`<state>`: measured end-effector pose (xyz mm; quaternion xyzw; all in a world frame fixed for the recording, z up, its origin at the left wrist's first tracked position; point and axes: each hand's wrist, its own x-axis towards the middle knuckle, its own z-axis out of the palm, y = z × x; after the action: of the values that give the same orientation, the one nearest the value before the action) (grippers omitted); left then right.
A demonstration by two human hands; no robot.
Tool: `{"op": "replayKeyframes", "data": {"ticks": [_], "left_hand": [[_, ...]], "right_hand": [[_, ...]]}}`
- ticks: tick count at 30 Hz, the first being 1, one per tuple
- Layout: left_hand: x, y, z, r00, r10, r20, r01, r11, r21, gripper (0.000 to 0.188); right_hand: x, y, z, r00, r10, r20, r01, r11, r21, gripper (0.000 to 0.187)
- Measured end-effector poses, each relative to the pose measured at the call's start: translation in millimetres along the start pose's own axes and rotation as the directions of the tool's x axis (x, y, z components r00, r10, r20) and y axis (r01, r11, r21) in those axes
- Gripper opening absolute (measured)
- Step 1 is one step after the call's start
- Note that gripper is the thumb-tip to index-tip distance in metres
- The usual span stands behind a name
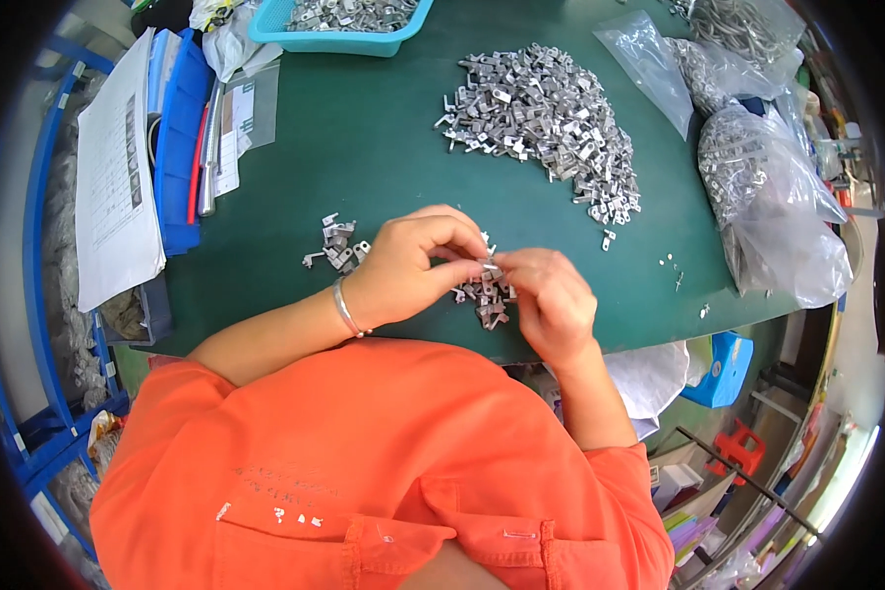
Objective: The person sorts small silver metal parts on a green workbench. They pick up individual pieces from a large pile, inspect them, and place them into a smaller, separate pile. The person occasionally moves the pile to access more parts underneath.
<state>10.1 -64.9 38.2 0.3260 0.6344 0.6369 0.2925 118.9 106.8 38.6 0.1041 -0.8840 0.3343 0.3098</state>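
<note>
My left hand [408,264] and my right hand [553,300] meet over the near part of the green table [383,138]. Thumb and fingers of each are pinched together on one small bent metal bracket [489,264], mostly hidden by the fingertips. Just below it, between the hands, lies a small pile of the same silvery brackets [490,313]. Another little heap of brackets [338,242] rests beyond my left wrist, which wears a bangle [343,308]. Farther off to the right spreads a large pile of brackets [551,113], each with a hole in it.
A light-blue basket [340,41] of metal parts stands at the far edge. Plastic bags of parts [757,197] line the right side. On the left are a blue bin [180,147], printed sheets [118,187] and a blue rack [37,256]. A red stool [737,448] stands lower right.
</note>
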Motion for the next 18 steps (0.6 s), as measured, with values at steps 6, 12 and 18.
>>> {"op": "replayKeyframes", "data": {"ticks": [6,12,18], "left_hand": [[-14,16,-48,0.975,0.155,-0.157,-0.033,0.805,0.592,0.010],[-37,12,-89,0.996,0.060,-0.066,0.013,0.635,0.773,0.011],[-21,17,-59,0.986,0.136,-0.100,-0.043,0.774,0.632,0.018]], "right_hand": [[-1,59,-24,0.953,0.285,-0.100,-0.293,0.789,-0.540,0.019],[5,73,-31,0.987,0.163,0.005,-0.129,0.801,-0.585,0.013],[6,59,-32,0.961,0.266,0.082,-0.184,0.829,-0.528,0.017]]}}
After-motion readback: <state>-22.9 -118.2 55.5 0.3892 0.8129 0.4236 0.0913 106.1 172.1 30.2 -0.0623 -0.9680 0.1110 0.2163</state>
